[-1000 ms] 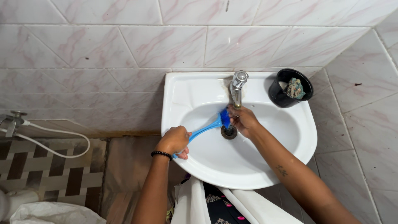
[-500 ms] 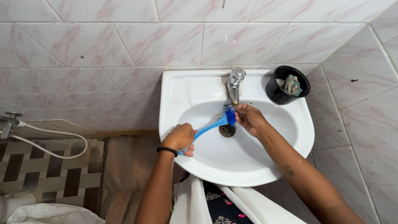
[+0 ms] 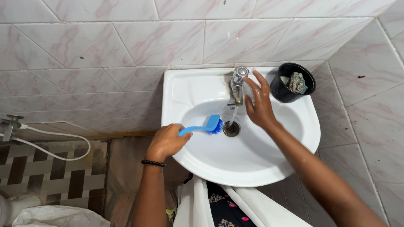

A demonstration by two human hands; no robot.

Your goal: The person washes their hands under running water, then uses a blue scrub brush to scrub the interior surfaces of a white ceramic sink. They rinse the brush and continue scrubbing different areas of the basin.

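My left hand grips the handle of a blue scrub brush, whose bristled head rests in the bowl of a white wall-mounted sink, just left of the drain. A thin stream of water falls from the chrome tap toward the drain. My right hand is raised beside the tap with its fingers spread, its fingertips close to the tap's top, holding nothing.
A black cup with a greenish scrubber inside stands on the sink's back right corner. Pink-veined tiled walls surround the sink. At the left a wall valve feeds a white hose, above a patterned tile floor.
My right hand has let go of the brush head and risen to the tap. Water now runs from the tap. The brush head has shifted slightly left of the drain.
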